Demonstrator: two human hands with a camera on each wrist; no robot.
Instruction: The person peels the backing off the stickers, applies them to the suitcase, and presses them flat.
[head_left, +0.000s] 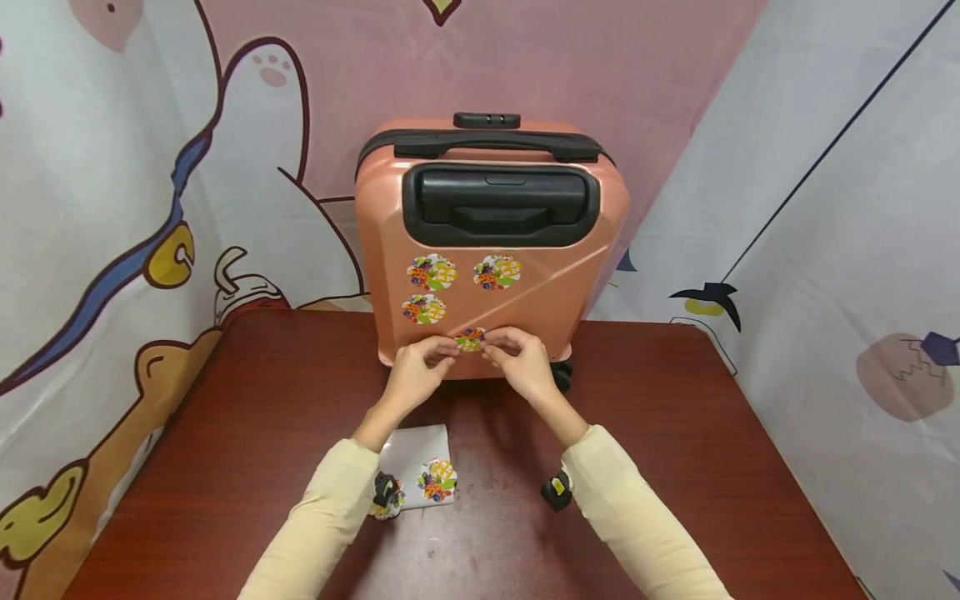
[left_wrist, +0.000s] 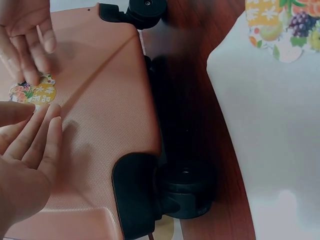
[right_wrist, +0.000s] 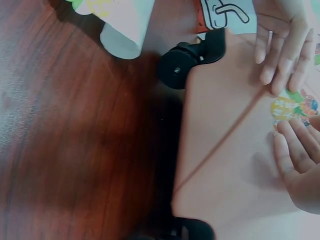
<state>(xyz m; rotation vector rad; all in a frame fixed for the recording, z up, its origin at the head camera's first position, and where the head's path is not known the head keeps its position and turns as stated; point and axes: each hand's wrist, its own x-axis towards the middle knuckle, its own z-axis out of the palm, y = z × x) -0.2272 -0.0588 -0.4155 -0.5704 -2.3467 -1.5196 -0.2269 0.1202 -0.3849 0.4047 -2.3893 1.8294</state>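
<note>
A colourful fruit-printed sticker [head_left: 471, 339] is showing just below the head frame's centre; the left hand [head_left: 418, 371] and right hand [head_left: 525, 364] are pinching its sides, before a salmon-pink hard-shell suitcase [head_left: 495, 310] standing on a reddish-brown wooden desk [head_left: 495, 442].

Head view: high over the bench's [head_left: 637, 467] near side, facing far and down; widest
Left wrist: close, sideways, facing the suitcase's [head_left: 463, 273] lower part
Right wrist: equally close, sideways
Shared by all: fingers [head_left: 442, 342], held sticker [head_left: 471, 339]
</note>
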